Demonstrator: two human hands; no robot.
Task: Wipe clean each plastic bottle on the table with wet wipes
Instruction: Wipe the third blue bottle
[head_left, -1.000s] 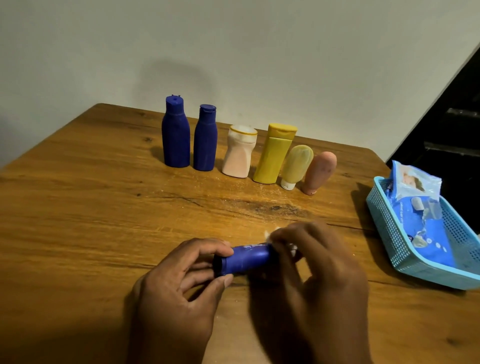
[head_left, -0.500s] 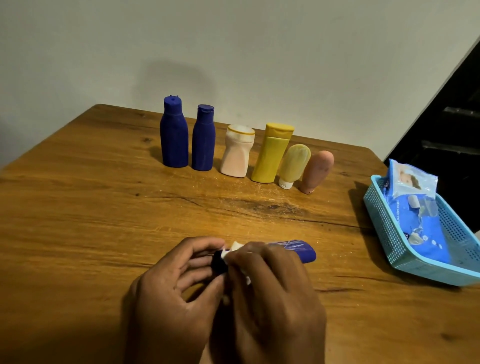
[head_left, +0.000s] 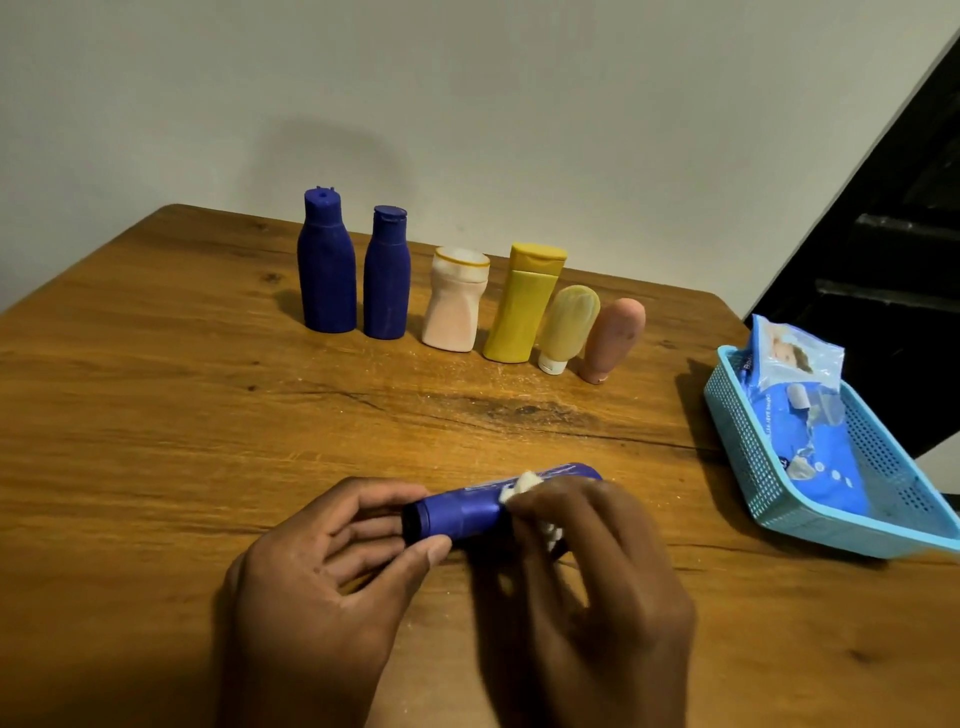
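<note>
Judging from the table, wiping is midway on the blue tube (head_left: 467, 512) lying near the front edge, left hand (head_left: 332, 582) gripping its cap end, right hand (head_left: 587, 577) pinching a wet wipe (head_left: 524, 486) against it, six bottles (head_left: 457, 301) standing behind.

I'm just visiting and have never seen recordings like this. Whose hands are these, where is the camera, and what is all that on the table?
No machine here: a person wears a camera on the head, looking down at their own two hands. The left hand grips the capped end of a blue tube lying sideways, while the right hand presses a white wet wipe on it. At the back of the wooden table six plastic bottles stand in a row: two dark blue bottles, a pale pink one, a yellow one, a cream tube and a pink tube. On the right, a turquoise basket holds the pack of wipes.
</note>
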